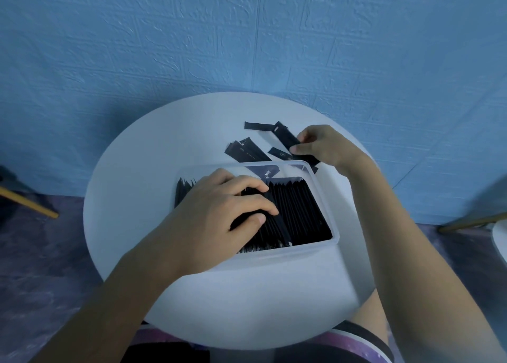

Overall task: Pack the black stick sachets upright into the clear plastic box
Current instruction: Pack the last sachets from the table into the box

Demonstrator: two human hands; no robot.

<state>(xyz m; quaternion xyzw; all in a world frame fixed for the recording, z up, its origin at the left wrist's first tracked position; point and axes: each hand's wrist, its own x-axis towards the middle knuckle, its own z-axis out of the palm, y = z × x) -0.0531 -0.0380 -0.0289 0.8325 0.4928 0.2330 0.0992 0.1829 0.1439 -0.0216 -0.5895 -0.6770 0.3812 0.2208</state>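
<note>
Head view, looking down on a round white table [170,148]. Near its middle, the clear box [322,248], mostly full of packed sachets [299,209] standing in a tight row. Just past the box at 12 o'clock, a few loose sachets [247,152] lying flat on the table.

Left hand [216,211] inside the box on the 9 o'clock side, fingers and thumb curled round some of the packed sachets. Right hand [326,145] well apart from it, out at 1 o'clock from the box, pinching one held sachet [285,135] between thumb and fingers (maybe more than one in that pinch, hard to tell).

Probably the step now: making room in the row and bringing the next one in. To do it well:

- Push the row to one side with the left hand to hold a gap open.
- Turn the held sachet on end before lowering it.
- Slide it straight down into the gap, not at a slant.
- Let go only after touching its bottom end to the box floor.
- Go gently, to avoid bending the thin packs or tipping the row.
</note>
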